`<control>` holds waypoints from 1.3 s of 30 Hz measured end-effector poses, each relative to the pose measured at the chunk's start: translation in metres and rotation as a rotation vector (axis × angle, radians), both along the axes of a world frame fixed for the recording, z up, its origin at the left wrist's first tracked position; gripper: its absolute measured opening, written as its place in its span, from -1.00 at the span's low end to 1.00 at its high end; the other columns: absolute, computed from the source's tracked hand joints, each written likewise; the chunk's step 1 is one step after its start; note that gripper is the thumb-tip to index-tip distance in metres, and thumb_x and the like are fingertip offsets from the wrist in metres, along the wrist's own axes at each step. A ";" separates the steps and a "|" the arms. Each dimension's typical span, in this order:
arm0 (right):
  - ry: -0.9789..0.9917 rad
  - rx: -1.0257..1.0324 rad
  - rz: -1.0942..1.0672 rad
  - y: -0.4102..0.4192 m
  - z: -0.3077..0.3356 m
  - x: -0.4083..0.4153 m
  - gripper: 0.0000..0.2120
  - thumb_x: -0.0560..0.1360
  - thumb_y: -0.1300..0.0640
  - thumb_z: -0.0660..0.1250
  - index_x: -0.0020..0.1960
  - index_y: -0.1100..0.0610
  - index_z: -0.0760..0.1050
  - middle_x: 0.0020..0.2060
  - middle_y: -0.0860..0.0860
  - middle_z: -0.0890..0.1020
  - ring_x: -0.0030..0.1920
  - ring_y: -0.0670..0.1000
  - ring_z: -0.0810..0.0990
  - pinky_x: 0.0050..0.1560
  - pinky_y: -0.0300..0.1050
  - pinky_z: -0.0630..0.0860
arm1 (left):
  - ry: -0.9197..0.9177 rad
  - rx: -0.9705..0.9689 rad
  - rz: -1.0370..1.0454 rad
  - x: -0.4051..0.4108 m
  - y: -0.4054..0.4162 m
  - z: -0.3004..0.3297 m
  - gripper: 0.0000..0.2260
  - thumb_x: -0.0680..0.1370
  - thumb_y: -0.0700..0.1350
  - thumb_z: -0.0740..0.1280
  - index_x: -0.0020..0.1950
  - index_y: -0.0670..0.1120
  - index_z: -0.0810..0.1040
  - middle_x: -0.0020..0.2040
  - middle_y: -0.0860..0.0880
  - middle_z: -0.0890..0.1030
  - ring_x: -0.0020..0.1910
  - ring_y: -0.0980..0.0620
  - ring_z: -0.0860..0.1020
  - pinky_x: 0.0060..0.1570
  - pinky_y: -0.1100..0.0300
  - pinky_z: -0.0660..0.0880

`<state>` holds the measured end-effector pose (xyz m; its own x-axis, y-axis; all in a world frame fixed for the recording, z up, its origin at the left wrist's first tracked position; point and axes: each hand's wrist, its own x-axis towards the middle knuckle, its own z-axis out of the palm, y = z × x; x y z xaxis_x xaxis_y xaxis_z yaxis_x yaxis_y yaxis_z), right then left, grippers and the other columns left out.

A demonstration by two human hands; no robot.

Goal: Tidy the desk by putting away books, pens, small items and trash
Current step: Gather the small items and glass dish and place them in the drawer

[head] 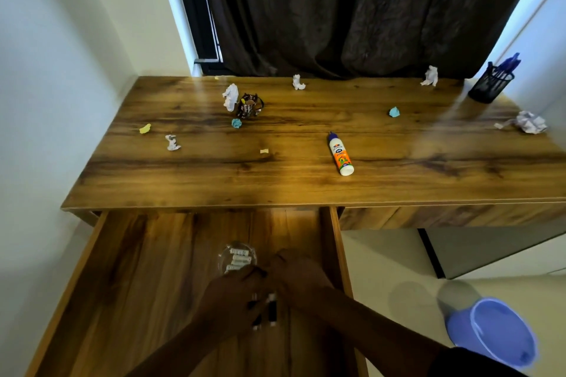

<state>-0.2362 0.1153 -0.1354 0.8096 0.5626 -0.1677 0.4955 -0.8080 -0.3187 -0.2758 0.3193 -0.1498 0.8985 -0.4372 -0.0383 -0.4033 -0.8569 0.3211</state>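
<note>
Both of my hands are down in the open drawer (101,269), close together. My left hand (235,291) has its fingers curled at the near edge of a clear dish (225,254) that holds several white batteries. My right hand (298,272) lies just right of it, knuckles up. Two black markers (265,311) lie on the drawer floor below and between my wrists; the dim light hides whether either hand grips anything. On the desk (306,187) lie a glue bottle (341,154), a brown wrapper (248,105) and several crumpled paper balls (528,122).
A black mesh pen holder (490,84) with blue pens stands at the desk's back right. A purple bin (493,330) sits on the floor to the right. A dark curtain (352,9) hangs behind the desk, and a wall closes off the left side.
</note>
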 end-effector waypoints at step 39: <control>-0.142 0.276 -0.765 -0.050 0.086 0.154 -0.43 0.38 -0.13 0.50 0.29 -0.06 0.35 0.08 0.02 0.60 0.01 0.09 0.61 -0.07 -0.01 0.60 | 0.042 0.053 0.198 0.189 -0.010 0.083 -0.42 0.51 0.26 0.38 0.49 0.13 0.41 0.57 0.06 0.34 0.52 -0.03 0.34 0.34 -0.03 0.41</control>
<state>-0.0819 0.0656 -0.0496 0.9887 -0.1472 0.0285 -0.1098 -0.8405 -0.5306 -0.0865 0.3091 -0.0664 0.9639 -0.2482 -0.0961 -0.2120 -0.9343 0.2865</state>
